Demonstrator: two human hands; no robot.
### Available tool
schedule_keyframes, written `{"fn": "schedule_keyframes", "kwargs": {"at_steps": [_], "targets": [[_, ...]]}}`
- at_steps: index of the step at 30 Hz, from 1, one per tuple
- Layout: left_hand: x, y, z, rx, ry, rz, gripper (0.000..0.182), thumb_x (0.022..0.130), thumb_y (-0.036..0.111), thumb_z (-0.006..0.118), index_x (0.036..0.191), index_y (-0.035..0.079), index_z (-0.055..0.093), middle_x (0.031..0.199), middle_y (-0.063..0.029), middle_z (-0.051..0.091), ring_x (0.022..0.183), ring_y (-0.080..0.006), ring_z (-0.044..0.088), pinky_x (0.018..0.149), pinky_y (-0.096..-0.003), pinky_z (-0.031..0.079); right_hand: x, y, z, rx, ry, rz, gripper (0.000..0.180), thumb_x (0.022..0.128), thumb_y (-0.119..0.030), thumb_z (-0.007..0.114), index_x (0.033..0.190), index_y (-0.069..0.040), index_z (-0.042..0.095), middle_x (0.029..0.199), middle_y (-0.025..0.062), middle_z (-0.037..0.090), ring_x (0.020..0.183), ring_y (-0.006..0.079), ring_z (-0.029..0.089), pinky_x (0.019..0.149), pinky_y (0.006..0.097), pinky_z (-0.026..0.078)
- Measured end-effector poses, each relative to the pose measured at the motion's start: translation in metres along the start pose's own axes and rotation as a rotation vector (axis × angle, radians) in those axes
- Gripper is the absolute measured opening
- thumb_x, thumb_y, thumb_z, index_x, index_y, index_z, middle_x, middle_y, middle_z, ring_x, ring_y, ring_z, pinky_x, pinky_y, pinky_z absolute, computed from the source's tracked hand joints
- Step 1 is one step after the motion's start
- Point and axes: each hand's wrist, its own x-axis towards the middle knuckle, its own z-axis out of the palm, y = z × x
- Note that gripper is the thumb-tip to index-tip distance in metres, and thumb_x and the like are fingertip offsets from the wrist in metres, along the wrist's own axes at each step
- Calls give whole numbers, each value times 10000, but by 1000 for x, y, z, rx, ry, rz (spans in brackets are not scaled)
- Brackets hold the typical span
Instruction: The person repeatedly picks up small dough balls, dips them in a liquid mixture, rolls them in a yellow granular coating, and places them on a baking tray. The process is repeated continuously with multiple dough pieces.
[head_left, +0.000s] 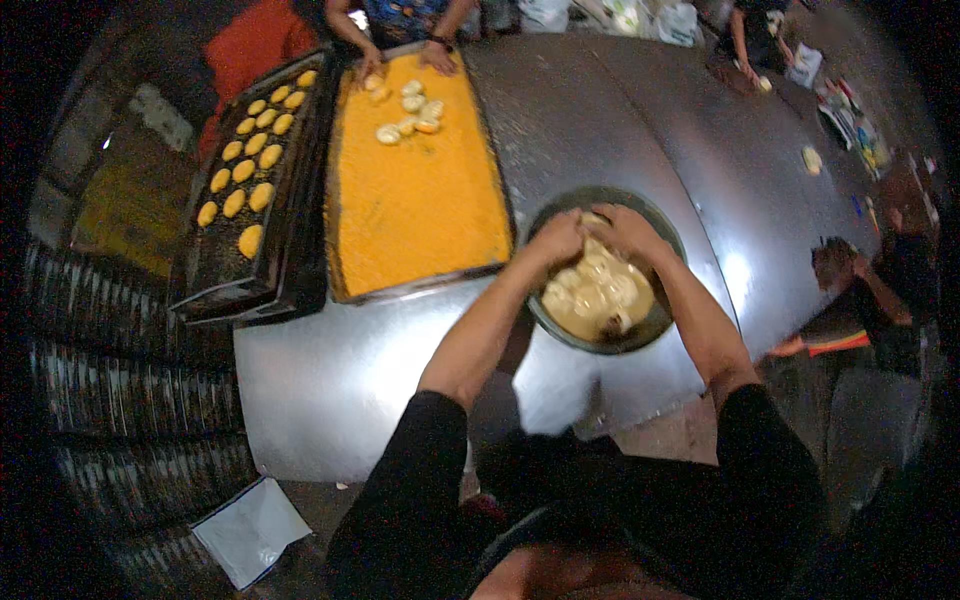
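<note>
A dark round basin (536, 315) stands before me on the metal table. Wet, pale dough pieces (592, 292) lie in its tan liquid, with a small dark lump (615, 324) near the front. My left hand (559, 236) and my right hand (628, 231) meet over the far side of the basin. Their fingers curl around a pale dough piece (595, 218) between them, partly hidden by the fingers.
Left of the basin is a tray of orange crumbs (420, 217) holding several dough pieces (411, 101); another person's hands (439, 58) work there. Farther left, a dark baking tray (289, 176) carries coated rounds (243, 171). Other people are at the right; one hand (750, 73) touches dough.
</note>
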Motion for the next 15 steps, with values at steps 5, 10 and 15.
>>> {"fn": "schedule_keyframes", "kwargs": {"at_steps": [5,10,15], "targets": [[14,-23,27,107,-424,-28,528,991,479,360,1236,71,587,1263,-170,595,1152,-296,573,1022,-376,411,-8,37,14,-6,-303,13,659,911,-590,457,1359,-108,500,1345,141,539,1199,302,529,1018,400,402],[-20,7,9,-29,-606,-330,626,957,587,369,1279,92,578,1265,-121,603,1104,-287,587,974,-392,445,-42,35,10,357,-702,108,649,862,-525,605,1368,-139,480,1267,117,581,1118,245,580,945,371,468],[-59,46,4,-317,-527,-591,670,911,648,413,1315,132,556,1258,-135,592,1107,-290,573,923,-454,468,-71,21,20,582,-747,207,752,806,-293,736,1429,-130,347,1265,95,556,1115,206,573,873,335,519]]}}
